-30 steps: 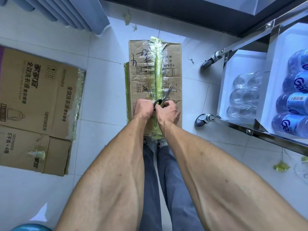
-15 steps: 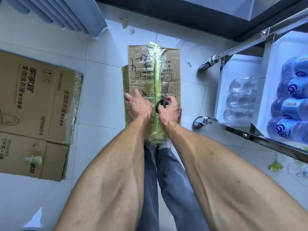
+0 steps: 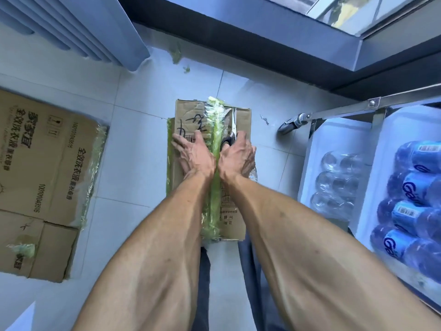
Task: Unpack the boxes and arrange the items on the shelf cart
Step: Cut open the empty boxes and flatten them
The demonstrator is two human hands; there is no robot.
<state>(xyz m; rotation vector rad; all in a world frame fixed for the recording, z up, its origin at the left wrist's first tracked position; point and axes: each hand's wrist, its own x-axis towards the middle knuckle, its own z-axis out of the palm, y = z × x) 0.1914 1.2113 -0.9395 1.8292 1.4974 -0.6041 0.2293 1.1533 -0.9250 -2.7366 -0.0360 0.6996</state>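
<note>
Cutting tape [image 3: 216, 130] on box [image 3: 241, 120] with scissors [image 3: 230, 137].
Left hand [image 3: 194, 152] spread flat on box top, fingers straight; right hand [image 3: 237, 155] curled round scissors' black handles, blades pointing away along green tape. Box on floor [image 3: 133, 130], cart [image 3: 334, 139] to right.

Brown cardboard box [image 3: 241, 120] with yellow-green tape [image 3: 216, 120] and black scrawl; black-handled scissors [image 3: 226, 140]; blue-labelled bottles [image 3: 416, 187].

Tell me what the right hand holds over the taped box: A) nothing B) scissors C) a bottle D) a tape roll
B: the right hand grips black-handled scissors, blades pointing along the green tape on the box.
</note>
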